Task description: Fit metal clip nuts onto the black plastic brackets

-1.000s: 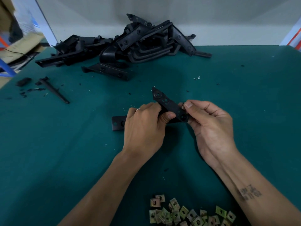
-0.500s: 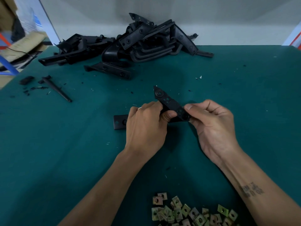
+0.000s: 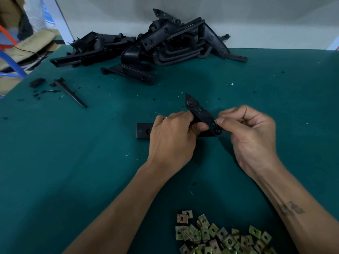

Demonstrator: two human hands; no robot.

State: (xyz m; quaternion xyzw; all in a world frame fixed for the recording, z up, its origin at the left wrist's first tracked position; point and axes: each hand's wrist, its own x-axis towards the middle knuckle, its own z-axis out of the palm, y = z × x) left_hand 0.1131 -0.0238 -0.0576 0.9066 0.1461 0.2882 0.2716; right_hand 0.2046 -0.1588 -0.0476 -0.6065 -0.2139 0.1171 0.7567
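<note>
A black plastic bracket (image 3: 199, 111) with several holes is held above the green table (image 3: 73, 162) at the centre. My left hand (image 3: 172, 138) grips its middle, thumb on the underside. My right hand (image 3: 247, 132) pinches something small at the bracket's near right end, by a hole; whether it is a clip nut is hidden by the fingertips. The bracket's flat left end (image 3: 143, 131) sticks out beyond my left hand, low over the table. A pile of brass-coloured clip nuts (image 3: 220, 235) lies at the near edge, between my forearms.
A heap of black brackets (image 3: 156, 44) fills the back of the table against the white wall. A thin black rod (image 3: 70, 93) and plastic scraps lie at the left. Cardboard and a blue frame stand beyond the left edge.
My right hand's fingers have curled tighter and shifted slightly right along the bracket's near end. My left hand keeps the same grip.
</note>
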